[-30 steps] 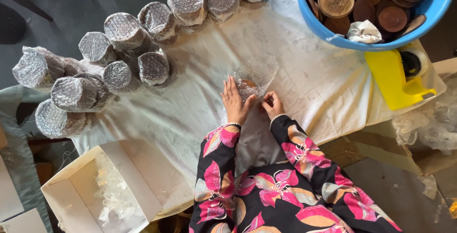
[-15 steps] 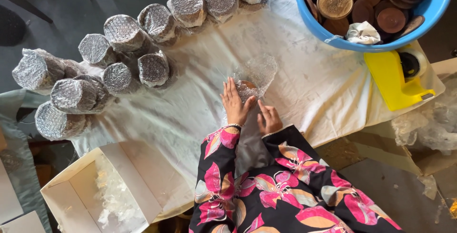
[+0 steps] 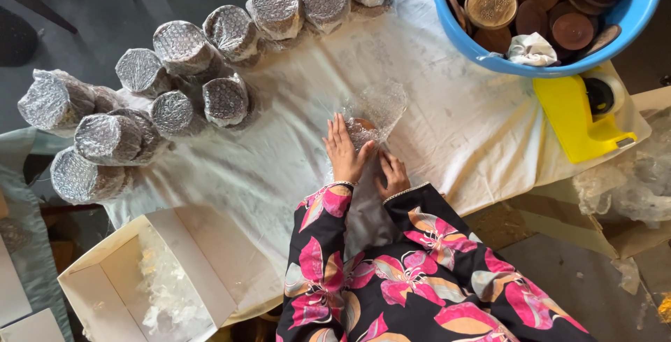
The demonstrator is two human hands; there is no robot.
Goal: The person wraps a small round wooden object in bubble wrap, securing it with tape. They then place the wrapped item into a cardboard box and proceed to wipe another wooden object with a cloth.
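Head view: the clear bubble-wrap sheet (image 3: 374, 111) at frame centre has been lifted and folded over the brown round disc (image 3: 361, 126) since a second ago. It is pressed flat by the left hand (image 3: 344, 152), fingers extended, while its near edge is pinched by the right hand (image 3: 391, 174), so wrapping is judged underway.

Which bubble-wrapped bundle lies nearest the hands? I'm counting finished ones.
The bundle at the right end of the lower cluster; the others sit further left or further up the cloth.

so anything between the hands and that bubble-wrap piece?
Nothing visible. Left hand lies flat on the bubble wrap sheet, over a brown disc; right hand rests at its near edge.
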